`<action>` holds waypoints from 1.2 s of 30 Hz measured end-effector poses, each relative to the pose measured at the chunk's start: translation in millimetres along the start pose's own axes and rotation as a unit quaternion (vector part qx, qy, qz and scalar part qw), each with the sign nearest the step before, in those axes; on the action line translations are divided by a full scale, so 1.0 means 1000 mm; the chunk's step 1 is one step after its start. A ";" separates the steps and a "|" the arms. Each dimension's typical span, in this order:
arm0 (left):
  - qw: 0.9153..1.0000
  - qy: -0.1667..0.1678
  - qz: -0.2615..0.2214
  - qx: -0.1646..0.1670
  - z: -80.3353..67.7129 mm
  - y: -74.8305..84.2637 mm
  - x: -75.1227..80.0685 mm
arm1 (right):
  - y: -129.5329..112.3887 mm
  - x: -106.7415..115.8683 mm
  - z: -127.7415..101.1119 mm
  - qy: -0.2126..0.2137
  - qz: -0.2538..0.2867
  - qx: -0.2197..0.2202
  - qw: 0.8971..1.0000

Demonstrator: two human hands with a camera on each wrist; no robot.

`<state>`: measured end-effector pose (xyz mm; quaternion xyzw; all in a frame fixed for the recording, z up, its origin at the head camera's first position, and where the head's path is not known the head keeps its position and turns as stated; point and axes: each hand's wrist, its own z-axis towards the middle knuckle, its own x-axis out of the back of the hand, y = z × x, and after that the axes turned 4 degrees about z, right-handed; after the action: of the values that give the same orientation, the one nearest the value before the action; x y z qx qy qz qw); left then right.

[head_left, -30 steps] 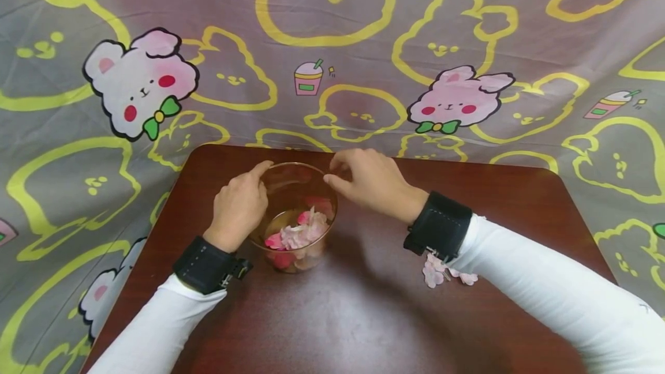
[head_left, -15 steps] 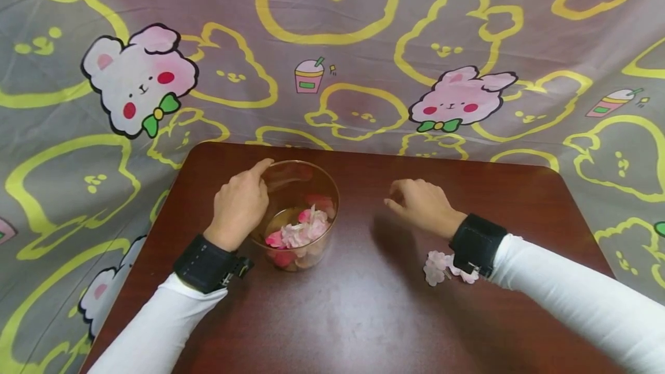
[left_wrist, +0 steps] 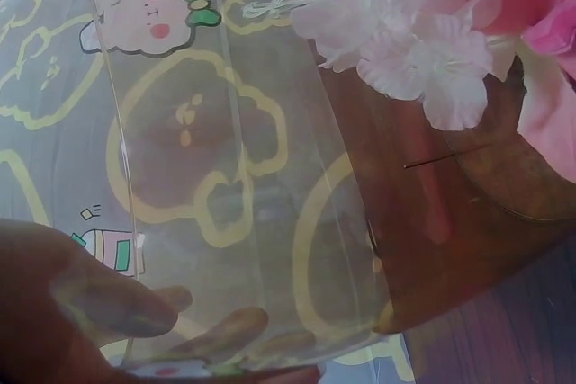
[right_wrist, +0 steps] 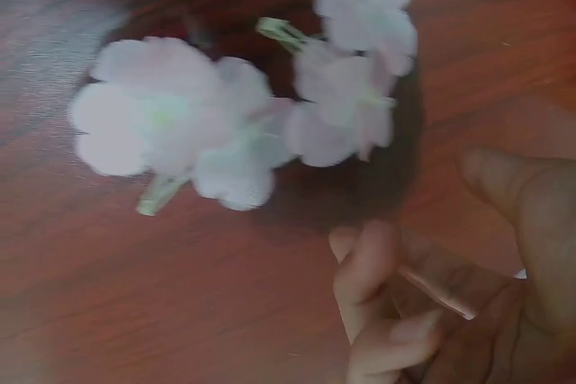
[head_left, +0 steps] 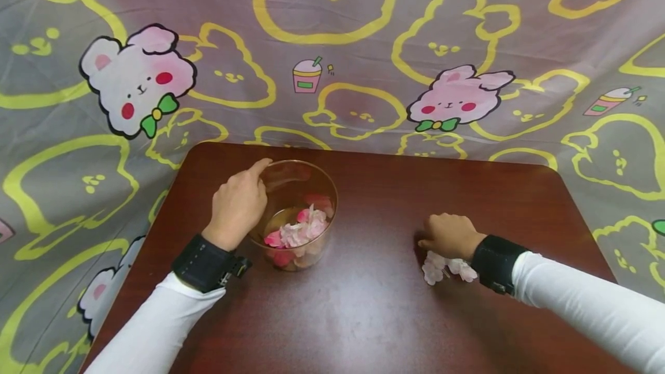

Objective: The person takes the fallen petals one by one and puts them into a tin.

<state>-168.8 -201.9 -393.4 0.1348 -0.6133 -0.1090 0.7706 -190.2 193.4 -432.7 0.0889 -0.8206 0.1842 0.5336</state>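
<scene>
- The left hand [head_left: 236, 208] curls around the side of a clear cup [head_left: 295, 215] standing upright on the brown table [head_left: 363, 316], fingers wrapped on its wall; its fingers [left_wrist: 135, 308] show through the plastic.
- Pink and red flowers [head_left: 298, 232] lie inside the cup.
- The right hand [head_left: 451, 235] hangs just above 2 pale pink flowers [head_left: 441, 267] lying on the table, well apart from the cup.
- Its fingers [right_wrist: 378, 276] are loosely curled beside the blossoms and hold nothing.
- A cartoon-print cloth [head_left: 332, 45] hangs behind the table.
</scene>
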 end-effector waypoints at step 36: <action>1.000 0.002 0.002 -0.001 0.000 -0.002 0.000 | 0.008 -0.003 -0.004 -0.030 0.010 0.006 0.999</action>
<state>-169.1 -203.3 -394.2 0.1325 -0.6120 -0.1078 0.7722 -188.4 201.6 -435.6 0.0895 -0.8358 0.1916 0.5067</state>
